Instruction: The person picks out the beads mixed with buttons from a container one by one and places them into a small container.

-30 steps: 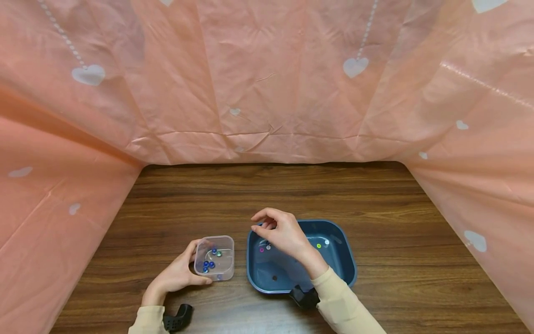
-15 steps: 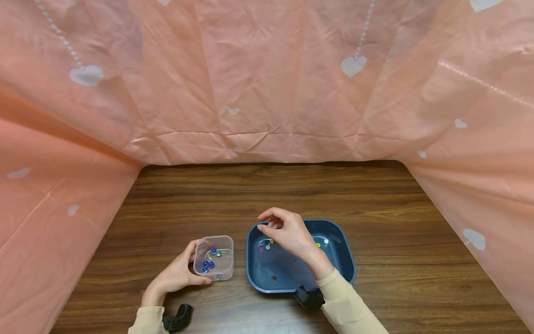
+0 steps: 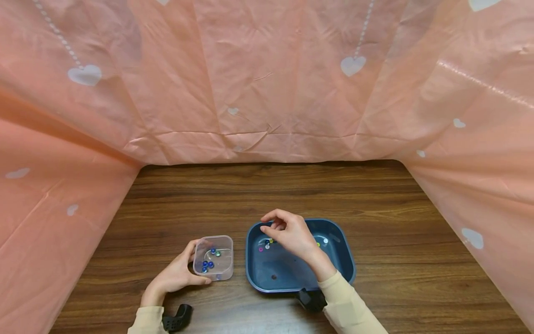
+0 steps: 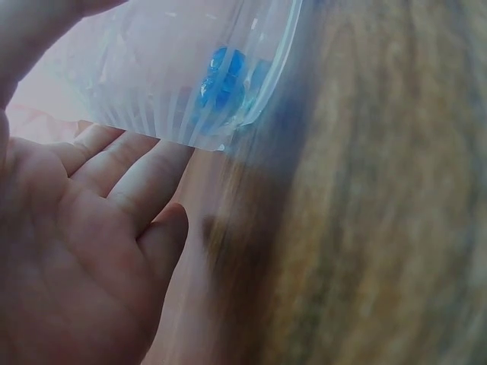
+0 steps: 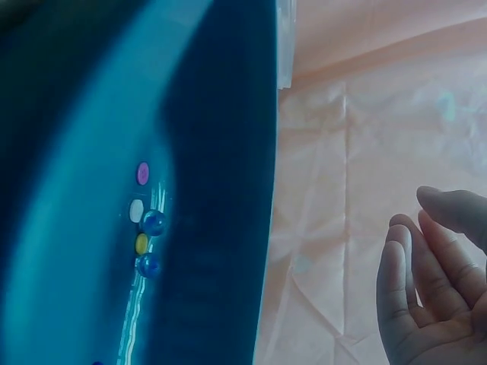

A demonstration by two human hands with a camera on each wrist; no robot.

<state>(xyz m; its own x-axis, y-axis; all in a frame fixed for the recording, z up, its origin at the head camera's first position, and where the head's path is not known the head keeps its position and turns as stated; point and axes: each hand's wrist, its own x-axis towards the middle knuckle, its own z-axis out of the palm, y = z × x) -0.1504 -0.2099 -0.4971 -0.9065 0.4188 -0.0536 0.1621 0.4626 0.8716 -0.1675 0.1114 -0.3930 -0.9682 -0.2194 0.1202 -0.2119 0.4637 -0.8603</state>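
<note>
My left hand (image 3: 183,270) grips a small clear container (image 3: 213,258) on the wooden table, thumb on its near side and fingers along its left wall. Several blue beads (image 3: 207,265) lie inside it. The left wrist view shows the container (image 4: 190,68), its blue beads (image 4: 224,76) and my straight fingers (image 4: 114,175) beside it. My right hand (image 3: 269,225) hovers over the far-left part of a dark blue tray (image 3: 347,264), fingers loosely curled with nothing seen in them. Small coloured beads (image 3: 265,244) lie below it. The right wrist view shows these beads (image 5: 144,228) on the tray floor.
Pink cloth with white hearts (image 3: 267,83) walls the table at the back, left and right. Bare wood (image 3: 267,190) stretches behind the tray and container. Black wrist mounts (image 3: 178,317) sit at both cuffs near the front edge.
My right hand has drifted right from the tray's left rim to above the beads inside the tray. The left hand and the container have stayed still.
</note>
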